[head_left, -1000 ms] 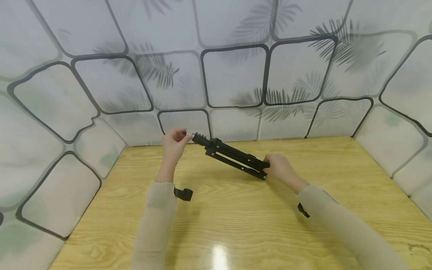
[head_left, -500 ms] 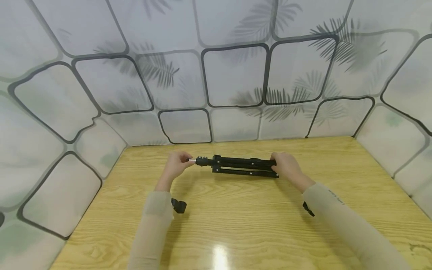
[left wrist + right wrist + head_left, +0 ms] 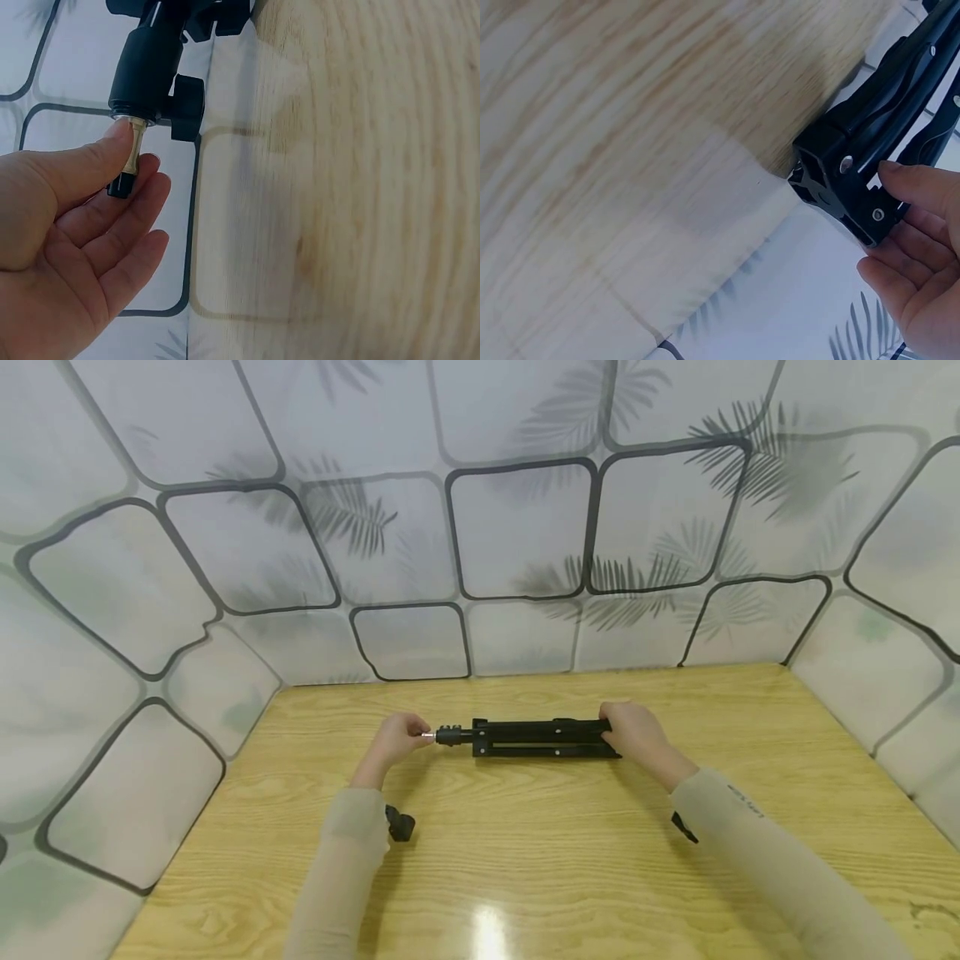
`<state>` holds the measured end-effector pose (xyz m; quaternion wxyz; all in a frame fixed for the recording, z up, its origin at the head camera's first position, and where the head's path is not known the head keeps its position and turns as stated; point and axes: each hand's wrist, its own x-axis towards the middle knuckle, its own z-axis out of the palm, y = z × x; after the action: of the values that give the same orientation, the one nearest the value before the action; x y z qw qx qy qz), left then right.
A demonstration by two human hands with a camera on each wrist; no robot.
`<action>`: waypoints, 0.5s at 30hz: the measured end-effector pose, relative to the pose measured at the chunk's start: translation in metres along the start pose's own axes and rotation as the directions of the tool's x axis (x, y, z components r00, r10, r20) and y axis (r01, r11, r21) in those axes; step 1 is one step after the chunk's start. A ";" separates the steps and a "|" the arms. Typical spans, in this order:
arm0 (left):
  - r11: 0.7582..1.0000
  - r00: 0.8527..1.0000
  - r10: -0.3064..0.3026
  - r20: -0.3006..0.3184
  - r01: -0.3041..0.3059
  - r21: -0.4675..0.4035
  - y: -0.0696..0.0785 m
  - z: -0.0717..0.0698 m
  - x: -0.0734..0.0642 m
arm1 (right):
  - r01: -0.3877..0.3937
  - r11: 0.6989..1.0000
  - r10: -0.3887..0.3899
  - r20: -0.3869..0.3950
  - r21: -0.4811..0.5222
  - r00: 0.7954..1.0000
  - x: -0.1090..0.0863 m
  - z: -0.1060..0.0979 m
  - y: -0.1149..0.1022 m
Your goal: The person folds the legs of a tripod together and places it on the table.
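Observation:
A folded black tripod stand (image 3: 547,732) lies level from left to right near the back of the table. My left hand (image 3: 397,739) pinches the metal stud (image 3: 133,150) at its narrow end between thumb and index finger. Beside that stud, the left wrist view shows a black collar (image 3: 146,71) with a knob (image 3: 187,109). At the other end, my right hand (image 3: 636,735) grips the folded legs (image 3: 877,142), with the thumb on top and fingers beneath. Whether the stand touches the table cannot be told.
The wooden table (image 3: 525,843) spreads in front and to both sides. A pale wall covering (image 3: 525,527) with dark outlines and leaf prints rises at the back and sides. Black wrist devices (image 3: 400,823) sit by both sleeves.
The tripod stand has turned from a slant, left end raised, to level. My left hand has come down with that end, and my right hand has shifted slightly right.

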<state>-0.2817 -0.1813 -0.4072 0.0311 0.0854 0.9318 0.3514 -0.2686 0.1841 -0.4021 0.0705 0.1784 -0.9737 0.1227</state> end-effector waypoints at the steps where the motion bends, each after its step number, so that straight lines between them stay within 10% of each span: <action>1: 1.000 1.000 -0.005 0.001 0.005 -0.005 0.000 0.001 0.000 | -0.001 1.000 0.001 0.001 -0.001 1.000 0.000 0.000 -0.001; 15: 1.000 0.999 -0.005 0.031 0.004 0.027 0.000 0.001 -0.005 | 0.010 1.000 -0.010 -0.009 -0.017 1.000 -0.005 0.002 -0.002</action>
<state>-0.2763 -0.1817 -0.4077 0.0454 0.0890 0.9361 0.3372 -0.2640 0.1836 -0.4048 0.0772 0.1821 -0.9735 0.1151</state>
